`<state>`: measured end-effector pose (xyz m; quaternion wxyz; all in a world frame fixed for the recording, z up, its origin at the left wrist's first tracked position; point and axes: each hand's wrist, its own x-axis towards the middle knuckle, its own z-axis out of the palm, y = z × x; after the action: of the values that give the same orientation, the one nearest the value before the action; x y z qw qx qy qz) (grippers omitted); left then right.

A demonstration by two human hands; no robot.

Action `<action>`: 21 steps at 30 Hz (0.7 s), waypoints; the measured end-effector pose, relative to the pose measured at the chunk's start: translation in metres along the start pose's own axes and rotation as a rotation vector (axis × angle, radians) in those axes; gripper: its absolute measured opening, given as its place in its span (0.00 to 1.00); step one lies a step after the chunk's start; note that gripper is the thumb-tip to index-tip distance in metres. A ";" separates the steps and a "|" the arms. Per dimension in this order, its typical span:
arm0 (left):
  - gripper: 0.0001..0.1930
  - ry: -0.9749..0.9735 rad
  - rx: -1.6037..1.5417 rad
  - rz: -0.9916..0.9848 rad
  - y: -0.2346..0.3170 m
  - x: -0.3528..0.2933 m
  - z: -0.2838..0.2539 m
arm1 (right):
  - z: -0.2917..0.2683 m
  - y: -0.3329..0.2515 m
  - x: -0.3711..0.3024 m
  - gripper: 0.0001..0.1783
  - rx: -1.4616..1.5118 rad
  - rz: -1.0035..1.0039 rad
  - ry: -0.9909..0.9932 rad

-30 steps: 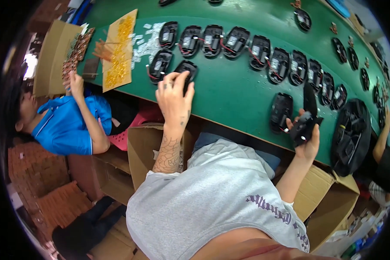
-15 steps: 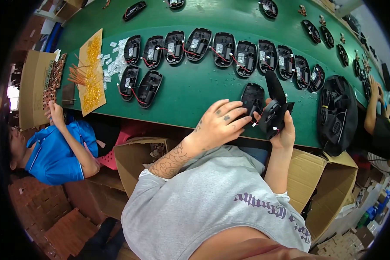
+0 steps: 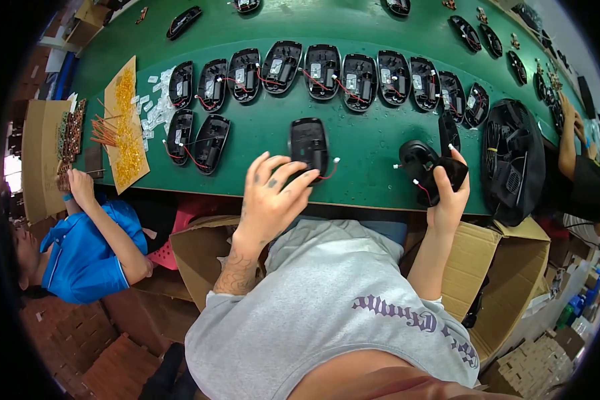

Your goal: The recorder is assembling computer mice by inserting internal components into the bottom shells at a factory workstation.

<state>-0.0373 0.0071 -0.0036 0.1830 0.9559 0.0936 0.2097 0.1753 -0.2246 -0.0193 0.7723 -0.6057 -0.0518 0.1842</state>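
Observation:
My left hand (image 3: 273, 198) has its fingertips on the lower end of a black oval plastic housing (image 3: 309, 140), which has a red wire with a white plug at its lower right. The thumb side is partly hidden. Farther right, my right hand (image 3: 449, 190) is closed around a black plastic assembly (image 3: 420, 159) with a round part, a long strip and loose white plugs. Beyond both hands, a curved row of similar open black housings (image 3: 322, 73) lies on the green table (image 3: 247, 143), with batteries or similar parts and red wires inside.
At left lie clear plastic pieces (image 3: 159, 110) and a cardboard sheet with yellow bits (image 3: 128, 127). A black bag-like bundle (image 3: 511, 163) sits at the right edge. Open cardboard boxes (image 3: 470, 263) stand below the table. A person in blue (image 3: 93, 247) works at left; another person's hands (image 3: 570, 123) are at far right.
My left hand has moved left together with the black housing, away from the assembly. My right hand has shifted slightly right, turning the assembly. The view has shifted a little.

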 end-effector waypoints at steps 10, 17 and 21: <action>0.17 0.113 0.204 -0.197 -0.037 -0.036 -0.033 | 0.032 0.022 -0.017 0.32 -0.118 -0.083 -0.141; 0.18 0.255 0.187 -0.219 -0.031 -0.029 -0.036 | 0.044 0.025 -0.023 0.33 -0.022 -0.088 -0.240; 0.26 0.278 -0.656 -0.329 0.029 -0.003 -0.022 | 0.054 0.040 -0.032 0.35 0.074 -0.044 -0.307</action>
<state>-0.0465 -0.0136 0.0253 0.4956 0.7813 0.1973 0.3239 0.1199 -0.1783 -0.0385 0.7811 -0.5401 -0.1759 0.2595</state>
